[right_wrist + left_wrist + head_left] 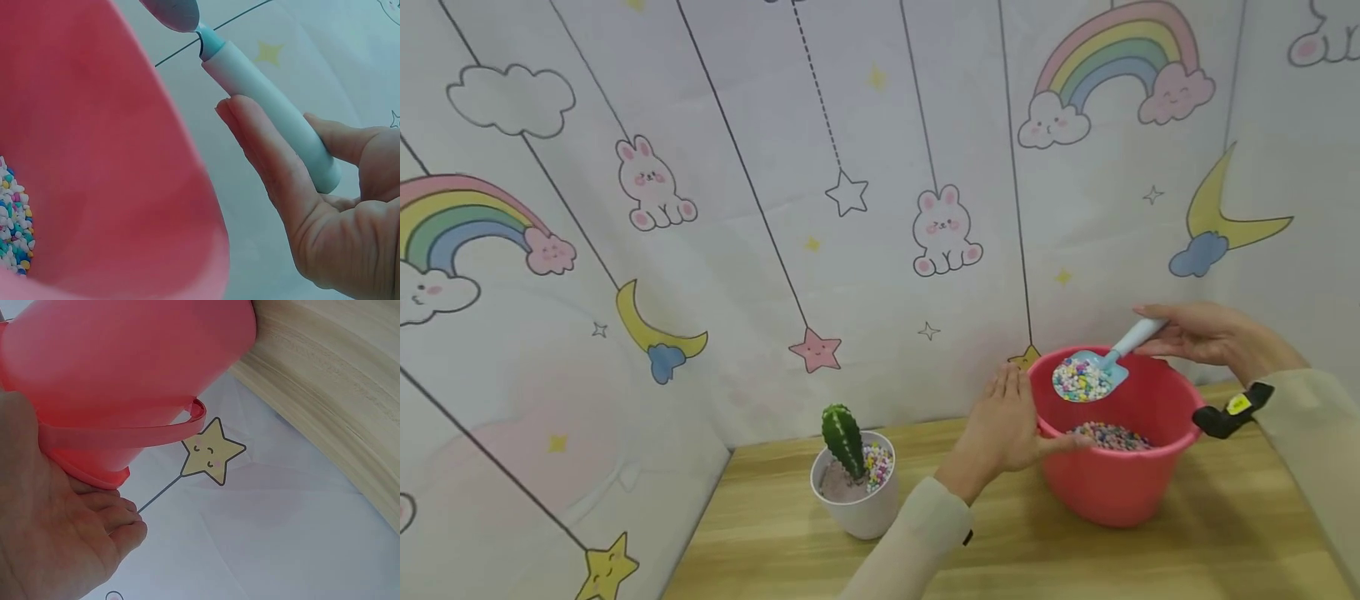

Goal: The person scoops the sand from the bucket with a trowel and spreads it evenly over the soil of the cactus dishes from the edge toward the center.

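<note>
In the head view my right hand (1206, 337) holds a small light-blue shovel (1116, 358) by its pale handle (275, 112), thumb and fingers on either side of it. Colourful pebbles (1081, 379) heap its blade, which is over the red bucket (1108, 492). More pebbles (1112, 435) lie in the bucket's bottom. My left hand (1003, 425) rests against the bucket's left side, fingers straight and thumb along the near rim. In the left wrist view the palm is beside the rim and the bucket's red handle (119, 436).
To the left stands a white pot (868, 508) with a green cactus (842, 437), pebbles covering part of its soil. Everything stands on a wood-grain table (760, 533). A pale wall covering (760, 100) printed with rabbits, stars and rainbows rises close behind.
</note>
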{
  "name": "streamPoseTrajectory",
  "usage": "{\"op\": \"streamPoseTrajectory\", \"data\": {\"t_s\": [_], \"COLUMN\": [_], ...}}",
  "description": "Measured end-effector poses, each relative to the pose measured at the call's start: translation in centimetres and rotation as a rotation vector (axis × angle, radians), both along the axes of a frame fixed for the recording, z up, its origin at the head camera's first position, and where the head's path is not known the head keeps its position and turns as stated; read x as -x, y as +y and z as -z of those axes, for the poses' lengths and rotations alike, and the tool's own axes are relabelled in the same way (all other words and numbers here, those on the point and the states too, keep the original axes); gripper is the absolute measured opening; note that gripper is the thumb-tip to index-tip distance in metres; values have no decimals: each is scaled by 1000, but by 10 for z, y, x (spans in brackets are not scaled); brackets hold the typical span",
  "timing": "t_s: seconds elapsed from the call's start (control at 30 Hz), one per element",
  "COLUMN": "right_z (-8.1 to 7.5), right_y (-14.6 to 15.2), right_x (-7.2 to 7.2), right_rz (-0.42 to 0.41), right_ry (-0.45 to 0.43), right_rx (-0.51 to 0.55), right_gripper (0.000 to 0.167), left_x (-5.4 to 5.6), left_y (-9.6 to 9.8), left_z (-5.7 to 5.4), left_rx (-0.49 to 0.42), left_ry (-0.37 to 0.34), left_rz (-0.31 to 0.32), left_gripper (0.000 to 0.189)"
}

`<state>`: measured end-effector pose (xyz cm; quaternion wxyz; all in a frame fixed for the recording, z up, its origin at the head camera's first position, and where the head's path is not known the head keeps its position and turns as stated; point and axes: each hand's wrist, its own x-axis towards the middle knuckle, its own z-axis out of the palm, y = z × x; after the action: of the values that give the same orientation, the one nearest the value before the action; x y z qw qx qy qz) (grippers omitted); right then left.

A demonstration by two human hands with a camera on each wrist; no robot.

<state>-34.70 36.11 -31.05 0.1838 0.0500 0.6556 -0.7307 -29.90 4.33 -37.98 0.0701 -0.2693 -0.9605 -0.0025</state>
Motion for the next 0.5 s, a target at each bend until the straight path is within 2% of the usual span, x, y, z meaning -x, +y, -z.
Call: {"op": "streamPoseTrajectory", "data": {"t_s": [0.23,0.5], "right_z": [0,-5], "right_y": [3,3], "right_x": [-1,-3], "right_rz": [21,32], "right_ry": [48,68], "right_rx": [9,-4], "right_gripper": [34,33], "left_x": [1,0], "left_y": [1,0], "left_z": [3,4], "left_rx": [9,-8], "left_ry": [27,21], "left_rz": [2,1], "left_gripper": [120,120]}}
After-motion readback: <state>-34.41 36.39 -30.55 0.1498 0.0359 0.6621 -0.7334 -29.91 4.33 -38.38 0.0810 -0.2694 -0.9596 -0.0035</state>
